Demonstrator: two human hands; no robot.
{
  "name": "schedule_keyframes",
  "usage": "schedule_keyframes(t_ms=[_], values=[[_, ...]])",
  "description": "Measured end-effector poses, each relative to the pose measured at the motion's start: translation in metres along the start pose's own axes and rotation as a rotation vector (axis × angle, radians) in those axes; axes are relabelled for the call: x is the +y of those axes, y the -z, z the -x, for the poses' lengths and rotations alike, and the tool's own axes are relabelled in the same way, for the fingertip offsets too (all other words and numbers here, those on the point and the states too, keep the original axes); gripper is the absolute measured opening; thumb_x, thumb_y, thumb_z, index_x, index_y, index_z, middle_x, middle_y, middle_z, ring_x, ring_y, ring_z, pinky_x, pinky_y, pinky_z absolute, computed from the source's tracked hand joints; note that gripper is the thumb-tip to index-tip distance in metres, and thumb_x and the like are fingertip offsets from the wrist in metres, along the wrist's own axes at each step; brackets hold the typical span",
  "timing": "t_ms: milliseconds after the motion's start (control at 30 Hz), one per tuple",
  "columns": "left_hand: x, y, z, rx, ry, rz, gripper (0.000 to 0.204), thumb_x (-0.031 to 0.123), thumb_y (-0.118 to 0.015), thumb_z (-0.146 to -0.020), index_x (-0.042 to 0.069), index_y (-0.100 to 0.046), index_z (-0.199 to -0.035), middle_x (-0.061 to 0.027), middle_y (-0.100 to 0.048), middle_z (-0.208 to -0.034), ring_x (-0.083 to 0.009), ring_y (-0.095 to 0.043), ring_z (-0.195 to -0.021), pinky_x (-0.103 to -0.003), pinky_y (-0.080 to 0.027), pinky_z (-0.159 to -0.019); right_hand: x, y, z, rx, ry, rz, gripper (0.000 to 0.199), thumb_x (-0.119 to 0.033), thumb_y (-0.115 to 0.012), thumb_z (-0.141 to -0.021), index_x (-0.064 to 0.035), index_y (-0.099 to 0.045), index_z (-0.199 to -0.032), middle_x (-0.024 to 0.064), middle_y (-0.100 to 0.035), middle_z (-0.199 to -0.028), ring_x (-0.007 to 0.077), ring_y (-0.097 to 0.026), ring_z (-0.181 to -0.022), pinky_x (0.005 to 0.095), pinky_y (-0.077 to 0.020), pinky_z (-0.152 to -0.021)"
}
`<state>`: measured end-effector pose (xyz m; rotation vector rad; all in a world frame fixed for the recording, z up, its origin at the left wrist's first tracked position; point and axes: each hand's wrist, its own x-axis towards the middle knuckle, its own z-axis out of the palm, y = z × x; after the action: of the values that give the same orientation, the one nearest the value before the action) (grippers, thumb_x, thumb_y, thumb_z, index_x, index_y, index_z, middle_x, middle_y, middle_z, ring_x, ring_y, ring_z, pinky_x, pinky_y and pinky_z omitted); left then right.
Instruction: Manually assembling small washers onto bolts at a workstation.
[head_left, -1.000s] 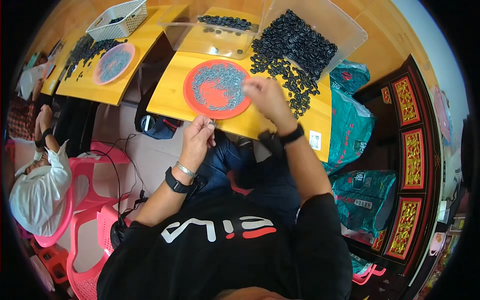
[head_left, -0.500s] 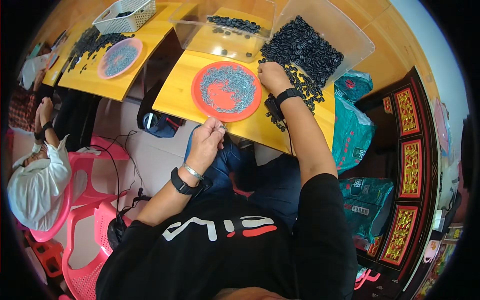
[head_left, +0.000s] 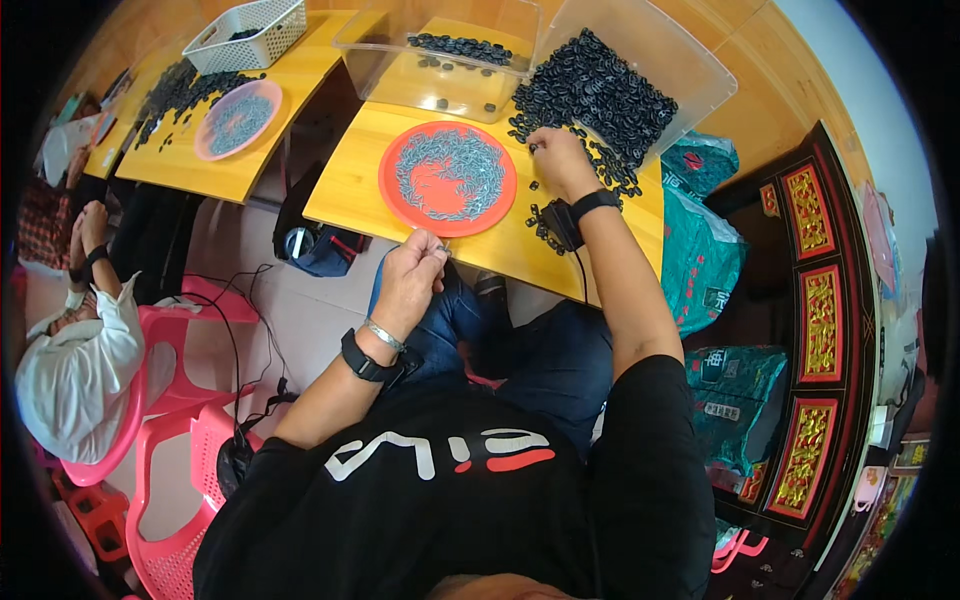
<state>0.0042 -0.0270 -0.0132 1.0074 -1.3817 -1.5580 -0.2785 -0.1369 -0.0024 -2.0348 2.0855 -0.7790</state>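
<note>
Here, the left hand [head_left: 410, 282] is nearly closed, thumb and forefinger pinching a small grey piece [head_left: 443, 249] just off the near edge of the yellow wooden table [head_left: 335, 190]. Right beside it, a round red plastic tray [head_left: 431, 192] holds loose silver screw-like pieces [head_left: 484, 182]. To the tray's right, the right hand [head_left: 566, 166] curls, fingertips drawn together, among scattered black oval rings [head_left: 603, 90]; a dark piece shows there, but I cannot tell whether it is gripped. More rings heap inside a clear plastic bin [head_left: 700, 88] behind.
</note>
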Motion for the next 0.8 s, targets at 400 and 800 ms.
schedule_keyframes(t_ms=[400,800], values=[[0.004,0.002,0.001,-0.001,0.044,0.052,0.008,0.007,-0.050,-0.083,0.003,-0.048,-0.077,-0.0004,-0.047,-0.062,-0.0076,-0.047,-0.052,-0.022,-0.040,-0.047,-0.053,0.049,0.067,-0.375,-0.309,-1.213,0.023,-0.005,-0.059,-0.084,0.0003,-0.057,-0.106,0.0037,-0.062,-0.086,0.0097,-0.061,-0.072,0.0219,-0.0521,-0.068],[-0.001,0.002,0.002,-0.006,0.005,0.002,0.010,0.013,-0.050,-0.084,0.004,-0.048,-0.078,0.0001,-0.049,-0.062,-0.0071,-0.048,-0.050,-0.020,-0.038,-0.047,-0.062,0.027,0.080,-0.587,-0.302,-1.676,0.023,-0.004,-0.051,-0.088,0.0031,-0.055,-0.109,0.0083,-0.060,-0.090,0.0121,-0.060,-0.074,0.0242,-0.0512,-0.067]])
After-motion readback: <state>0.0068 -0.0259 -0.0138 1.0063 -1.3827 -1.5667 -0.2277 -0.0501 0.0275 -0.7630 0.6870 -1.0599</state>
